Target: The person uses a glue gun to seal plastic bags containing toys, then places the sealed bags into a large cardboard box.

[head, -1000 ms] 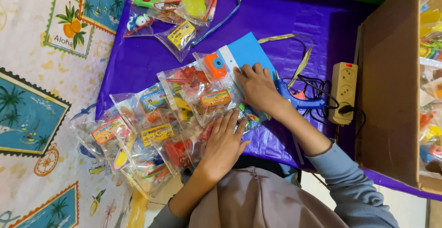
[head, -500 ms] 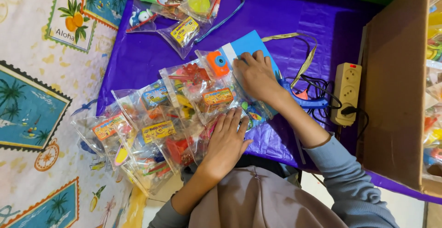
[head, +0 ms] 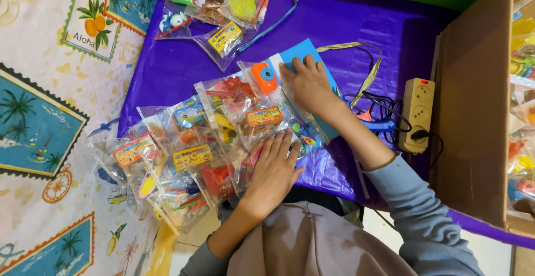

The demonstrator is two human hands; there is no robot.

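At the far left lies a cloth printed with palm trees and pineapples (head: 50, 86), and against it a purple sheet (head: 345, 25) covers the desk. On the left part of that sheet a row of clear toy packets (head: 184, 153) overlaps like fanned cards, each with a small yellow or orange label and bright plastic pieces inside. The left hand (head: 274, 167) lies flat, palm down and fingers spread, on the near end of this row, pressing the packets without gripping any of them. Above it, further up the sheet, a second heap of packets (head: 223, 3) sits well apart from the row, with a yellow toy and a green one showing through the plastic. To the right of the row, a blue card (head: 304, 50) lies on the sheet with a packet holding an orange toy camera (head: 263, 76) touching its left edge. The right hand (head: 309, 83) rests open on the blue card, fingertips at the camera packet, closed on nothing. Further right come a tan ribbon (head: 365, 81), a beige power strip (head: 419, 111) with a black cable, and a cardboard box (head: 473, 97) standing at the edge.
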